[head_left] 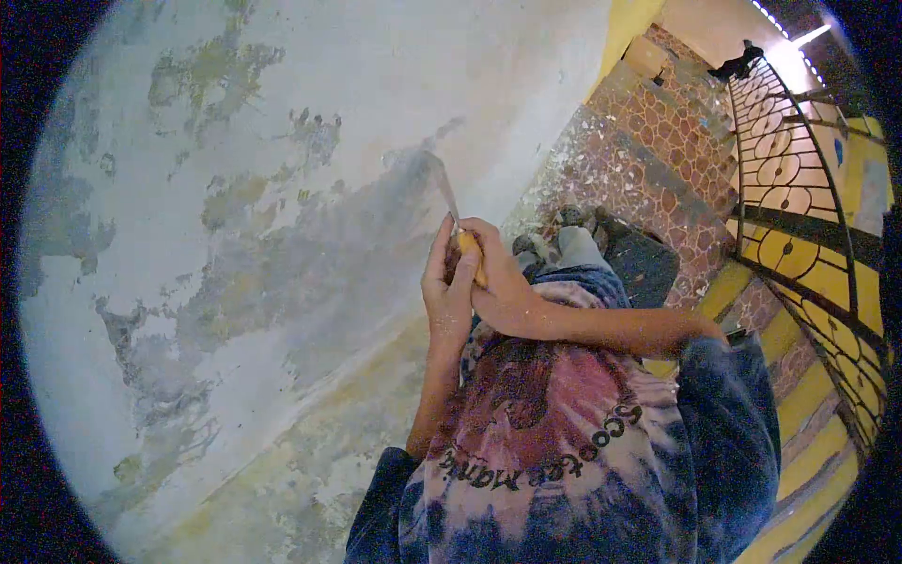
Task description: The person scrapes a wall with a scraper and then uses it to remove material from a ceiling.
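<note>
Both hands are closed round the yellowish handle of a scraper (444, 190), whose thin metal blade points up and away from me. My left hand (446, 296) wraps the handle from the left side, with its thumb along it. From the right, my right hand (496, 273) grips the same handle, and the two hands touch. The blade's tip lies at a grey bare patch on the wall (319, 244). Around that patch the pale paint is worn and flaked, with darker stained areas. Part of the handle is hidden by my fingers.
Paint flakes litter the reddish patterned floor (658, 155) near my feet. A dark flat piece (644, 268) lies by my shoes. To the right runs a metal railing (789, 179) beside yellow-edged steps (799, 470). Dark cloth (738, 63) hangs at the railing's far end.
</note>
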Demonstrator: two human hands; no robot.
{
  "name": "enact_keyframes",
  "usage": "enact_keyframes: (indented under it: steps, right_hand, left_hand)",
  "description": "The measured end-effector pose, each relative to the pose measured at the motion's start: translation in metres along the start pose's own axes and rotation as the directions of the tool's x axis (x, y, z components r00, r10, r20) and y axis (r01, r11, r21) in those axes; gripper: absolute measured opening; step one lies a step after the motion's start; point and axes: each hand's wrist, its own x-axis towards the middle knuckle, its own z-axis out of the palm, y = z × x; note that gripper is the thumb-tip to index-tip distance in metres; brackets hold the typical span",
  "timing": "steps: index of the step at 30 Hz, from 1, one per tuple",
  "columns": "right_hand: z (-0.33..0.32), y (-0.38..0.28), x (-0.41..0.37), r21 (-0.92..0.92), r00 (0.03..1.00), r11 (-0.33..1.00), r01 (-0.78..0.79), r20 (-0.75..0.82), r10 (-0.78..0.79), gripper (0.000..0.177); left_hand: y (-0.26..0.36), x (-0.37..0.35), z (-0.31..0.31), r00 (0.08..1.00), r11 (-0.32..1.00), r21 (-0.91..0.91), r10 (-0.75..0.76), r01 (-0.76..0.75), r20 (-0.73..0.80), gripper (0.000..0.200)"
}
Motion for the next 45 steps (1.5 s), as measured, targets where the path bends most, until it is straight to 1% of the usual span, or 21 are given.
enact_keyframes:
  steps: [2, 7, 10, 12, 15, 18, 19, 20, 21, 24, 26, 30, 31, 33, 35, 37, 38, 40, 41, 43, 45]
  right_hand:
    - [0.007, 0.010, 0.005, -0.008, 0.999, 0.999, 0.039, -0.034, -0.040, 0.061]
    - [0.028, 0.033, 0.004, -0.086, 0.991, 0.989, 0.117, -0.050, -0.121, 0.060]
    - [0.035, 0.025, 0.007, -0.026, 0.997, 1.000, 0.009, -0.081, -0.012, 0.061]
    - [0.036, 0.009, 0.018, 0.024, 0.971, 0.981, -0.192, -0.139, 0.193, 0.058]
    - [0.056, 0.035, 0.032, -0.029, 0.936, 0.999, -0.021, -0.353, 0.010, 0.053]
    - [0.060, 0.043, 0.035, -0.053, 0.898, 0.995, 0.087, -0.427, -0.101, 0.051]
    - [0.050, 0.039, 0.045, -0.057, 0.892, 0.995, 0.087, -0.439, -0.103, 0.051]
    - [0.035, 0.028, 0.058, 0.111, 0.893, 0.994, -0.002, -0.447, 0.052, 0.050]
    - [0.028, 0.022, 0.061, 0.278, 0.882, 0.956, -0.091, -0.423, 0.207, 0.050]
    - [0.038, 0.031, 0.057, 0.178, 0.882, 0.984, 0.011, -0.466, 0.074, 0.049]
    - [0.043, 0.023, 0.038, 0.289, 0.876, 0.957, -0.020, -0.456, 0.156, 0.048]
    - [0.041, 0.016, 0.032, 0.375, 0.925, 0.916, -0.144, -0.277, 0.259, 0.046]
    - [0.041, 0.015, 0.034, 0.420, 0.927, 0.892, -0.164, -0.244, 0.285, 0.045]
    - [0.046, 0.027, 0.029, 0.308, 0.925, 0.949, -0.064, -0.339, 0.172, 0.045]
    - [0.040, 0.022, 0.034, 0.170, 0.906, 0.984, 0.046, -0.422, 0.031, 0.045]
    - [0.036, 0.008, 0.036, 0.268, 0.900, 0.938, -0.222, -0.314, 0.303, 0.044]
    - [0.039, 0.011, 0.037, 0.271, 0.898, 0.935, -0.228, -0.313, 0.309, 0.044]
    - [0.042, 0.017, 0.045, 0.400, 0.914, 0.916, 0.024, -0.381, 0.142, 0.043]
    - [0.040, 0.015, 0.043, 0.396, 0.913, 0.918, 0.036, -0.386, 0.130, 0.043]
    - [0.038, 0.015, 0.030, 0.369, 0.933, 0.929, -0.043, -0.317, 0.169, 0.040]
    - [0.024, 0.016, 0.036, 0.387, 0.927, 0.908, -0.158, -0.259, 0.272, 0.040]
  left_hand:
    - [-0.002, 0.003, -0.003, 1.000, 0.999, 0.032, 0.029, -0.028, -0.010, 0.045]
    - [-0.012, 0.006, -0.018, 1.000, 0.989, -0.146, 0.002, -0.003, -0.005, 0.044]
    - [-0.018, 0.008, -0.019, 1.000, 0.983, -0.184, 0.016, -0.015, 0.005, 0.045]
    - [-0.028, 0.017, -0.022, 0.999, 0.981, -0.193, 0.024, -0.018, 0.026, 0.045]
    - [-0.018, 0.028, -0.024, 0.996, 0.987, -0.139, 0.083, -0.078, 0.031, 0.046]
    - [-0.019, 0.032, -0.024, 0.990, 0.987, -0.084, 0.139, -0.137, 0.020, 0.046]
    - [-0.021, 0.033, -0.022, 0.991, 0.987, -0.097, 0.133, -0.131, 0.013, 0.046]
    - [-0.019, 0.037, -0.018, 0.991, 0.986, -0.100, 0.133, -0.130, 0.025, 0.046]
    - [-0.012, 0.042, -0.012, 0.984, 0.984, -0.075, 0.165, -0.160, 0.061, 0.045]
    - [-0.029, 0.052, -0.010, 0.962, 0.965, -0.077, 0.257, -0.251, 0.088, 0.049]
    - [-0.017, 0.029, -0.019, 0.978, 0.969, -0.246, 0.040, 0.011, 0.203, 0.053]
    - [-0.032, 0.035, -0.013, 0.984, 0.873, -0.487, 0.097, -0.013, 0.148, 0.057]
    - [-0.031, 0.036, -0.013, 0.983, 0.872, -0.489, 0.102, -0.016, 0.150, 0.057]
    - [-0.008, 0.033, -0.009, 0.921, 0.930, -0.139, 0.360, -0.341, 0.149, 0.056]
    - [-0.011, 0.027, -0.005, 0.927, 0.929, -0.151, 0.356, -0.338, 0.114, 0.055]
    - [-0.022, 0.032, -0.007, 0.944, 0.940, -0.147, 0.321, -0.307, 0.079, 0.053]
    - [-0.022, 0.047, -0.007, 0.957, 0.953, -0.176, 0.267, -0.245, 0.111, 0.057]
    - [-0.024, 0.050, -0.008, 0.963, 0.957, -0.214, 0.229, -0.196, 0.140, 0.062]
    - [-0.014, 0.039, -0.007, 0.946, 0.946, -0.189, 0.292, -0.264, 0.138, 0.063]
    - [-0.011, 0.044, -0.003, 0.922, 0.927, -0.166, 0.359, -0.336, 0.142, 0.064]
    - [-0.027, 0.060, 0.001, 0.946, 0.943, -0.250, 0.268, -0.218, 0.184, 0.064]
